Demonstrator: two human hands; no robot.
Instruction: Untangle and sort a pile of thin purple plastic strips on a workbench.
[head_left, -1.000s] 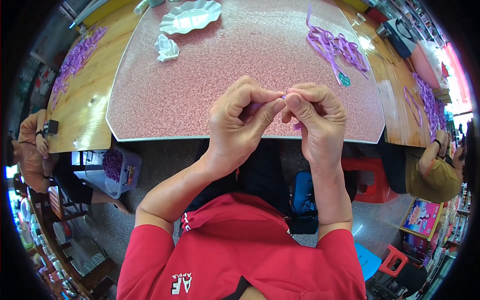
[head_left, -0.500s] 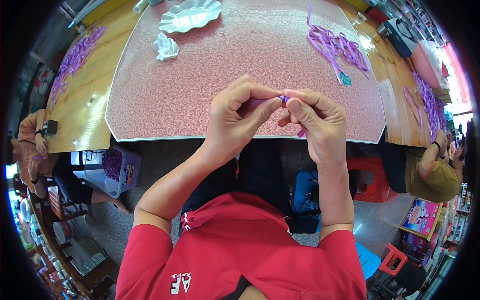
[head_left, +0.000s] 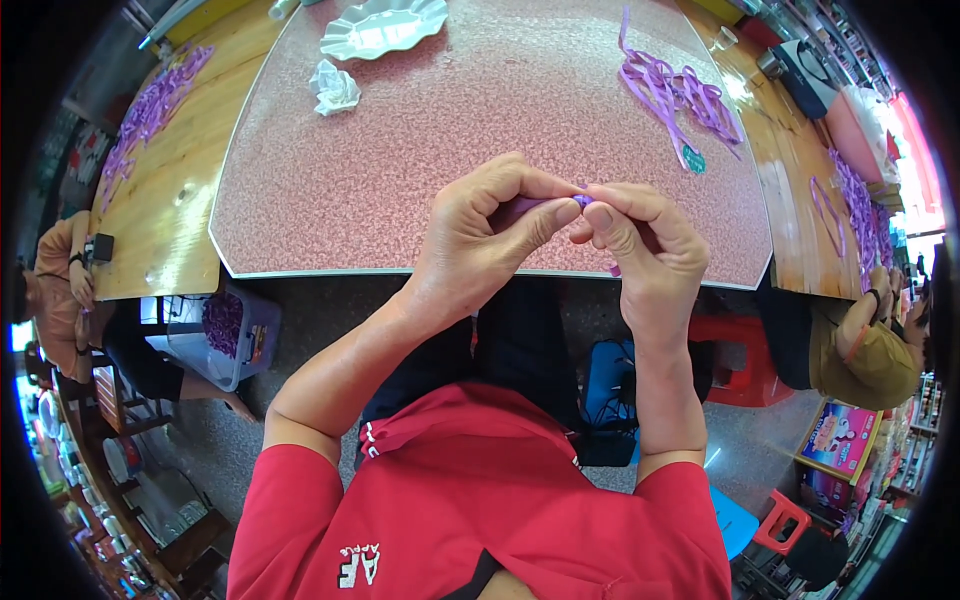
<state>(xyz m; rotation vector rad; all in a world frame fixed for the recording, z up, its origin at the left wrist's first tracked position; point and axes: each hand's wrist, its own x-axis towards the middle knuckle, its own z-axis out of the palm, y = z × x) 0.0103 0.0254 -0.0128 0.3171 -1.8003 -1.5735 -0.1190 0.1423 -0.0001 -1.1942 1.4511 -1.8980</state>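
Observation:
Above the table's near edge, my two hands meet fingertip to fingertip on a narrow purple ribbon (head_left: pixel 584 201). My left hand (head_left: pixel 480 230) pinches it between thumb and forefinger, and a stretch of ribbon runs back into its palm. Close beside it, my right hand (head_left: pixel 660 245) grips the same small bunched spot, with a short end showing under its fingers. Whether the bunched spot is a knot or a fold I cannot tell. A loose heap of purple ribbon (head_left: pixel 662 90) lies at the far right of the speckled pink table (head_left: pixel 400 190), a round green tag (head_left: pixel 693 160) at its end.
Toward the far left are a white scalloped dish (head_left: pixel 385 30) and crumpled white tissue (head_left: pixel 334 88). Wooden side tables bear more purple ribbon (head_left: pixel 160 100). One person (head_left: pixel 65 270) sits at left near a plastic bin (head_left: pixel 235 340), another (head_left: pixel 860 345) at right near a red stool (head_left: pixel 745 360).
Both hands have shifted slightly to the right together, still pinching the ribbon. Less of the ribbon's end shows below my right hand.

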